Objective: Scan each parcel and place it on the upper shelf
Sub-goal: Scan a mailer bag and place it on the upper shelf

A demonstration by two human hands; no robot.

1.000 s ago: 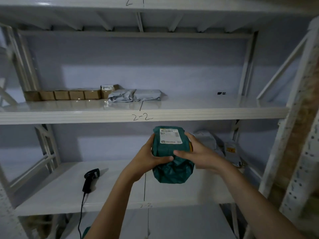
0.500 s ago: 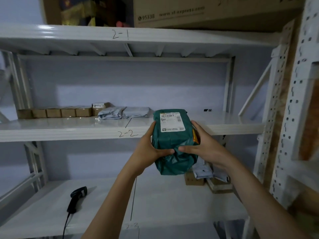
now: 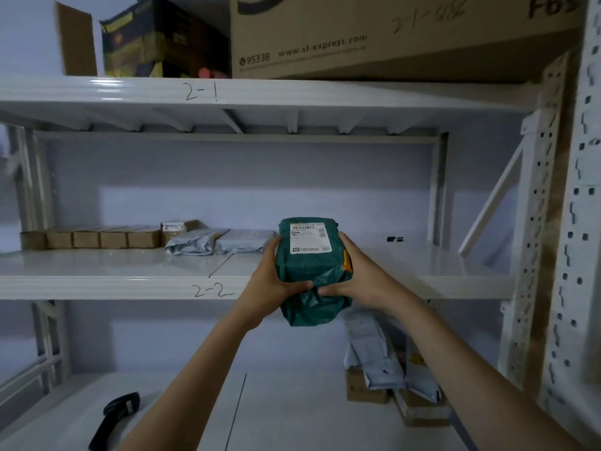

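Parcel [image 3: 309,275] in green wrap sits between my two hands, held in the air at the front edge of the shelf marked 2-2 [image 3: 130,275], its white label facing me. My left hand [image 3: 273,281] grips its left side and my right hand [image 3: 357,278] its right side; the thumbs nearly meet across the front, and the fingers curl round the back where I cannot see them. The label print is too small to read. An orange patch shows on the parcel's right flank, partly covered by my right hand.

On shelf 2-2, well to the left, a row of small brown boxes [image 3: 91,237] stands along the back, and just beside them lie grey mailer bags [image 3: 218,244]. A small dark item [image 3: 395,239] lies at the back right; I cannot tell what it is.

On the lower shelf [image 3: 292,411], a black scanner [image 3: 115,418] lies at left, cut off by the bottom edge. At right, grey bags [image 3: 374,353] lean over brown boxes [image 3: 364,390], the pile partly hidden behind my right forearm.

The top shelf marked 2-1 [image 3: 292,92] carries a large cardboard carton [image 3: 390,34] and an open dark box [image 3: 156,37], both cropped by the frame's top.
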